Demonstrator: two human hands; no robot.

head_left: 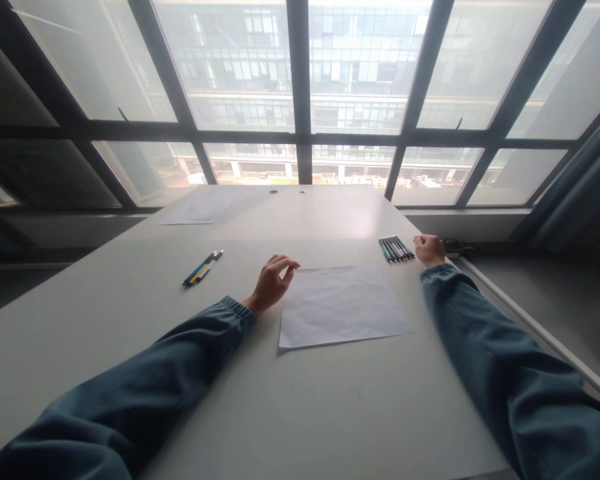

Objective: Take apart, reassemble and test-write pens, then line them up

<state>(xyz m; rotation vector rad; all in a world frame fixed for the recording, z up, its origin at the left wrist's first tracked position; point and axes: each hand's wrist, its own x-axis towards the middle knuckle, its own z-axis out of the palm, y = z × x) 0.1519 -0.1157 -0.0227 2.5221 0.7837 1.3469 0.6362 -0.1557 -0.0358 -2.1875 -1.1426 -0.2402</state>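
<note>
A sheet of white paper (345, 307) lies on the white table in front of me. At its far left corner is my left hand (273, 283), thumb and forefinger brought together in a pinch. Whether the paper's corner is between those fingertips I cannot tell. Near the table's right edge my right hand (430, 250) is closed, its fingers curled in; anything inside it is hidden. Just left of that hand, several pens (397, 249) lie side by side in a neat row, dark with some green. A few more pens (203, 269), blue, yellow and black, lie together further left.
More white sheets (193, 208) lie at the table's far left. Two small dark round spots (273, 192) sit near the far edge of the table (330, 400). Large framed windows rise behind it. Dark cables (457, 248) show beyond the right edge, with a curtain (575, 180) further right.
</note>
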